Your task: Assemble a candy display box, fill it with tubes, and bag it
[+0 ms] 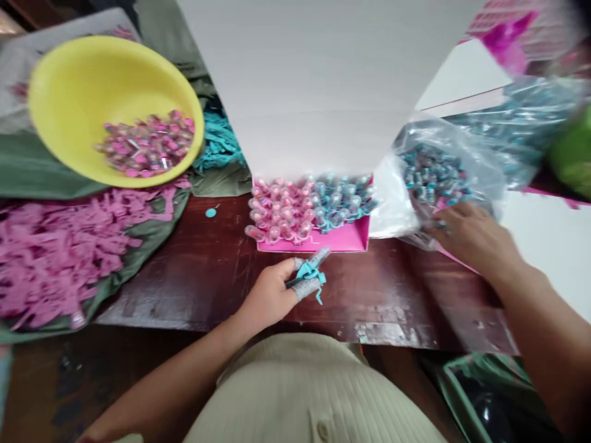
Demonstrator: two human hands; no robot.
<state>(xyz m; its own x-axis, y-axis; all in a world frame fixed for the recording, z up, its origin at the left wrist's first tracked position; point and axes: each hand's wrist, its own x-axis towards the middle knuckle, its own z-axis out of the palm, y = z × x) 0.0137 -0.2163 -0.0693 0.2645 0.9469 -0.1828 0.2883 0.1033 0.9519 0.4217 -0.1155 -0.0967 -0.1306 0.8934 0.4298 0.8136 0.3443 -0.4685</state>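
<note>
My left hand (276,289), with grey wraps on its fingertips, holds a teal plastic piece (310,271) with a clear capsule in it, just in front of the pink box (357,237). Rows of pink pieces with capsules (281,209) fill the box's left side, and teal ones (341,200) stand on its right side. My right hand (471,234) reaches down at the opening of a clear bag (475,147) of small teal and pink capsules (434,175). Its fingertips are partly hidden, so what they hold cannot be made out.
A yellow bowl (69,117) of pink capsules stands at the back left. Pink plastic pieces (60,252) lie in front of it, teal pieces (219,138) beside it. The white box lid (314,80) rises behind the box. A teal disc (211,213) lies on the table (203,271).
</note>
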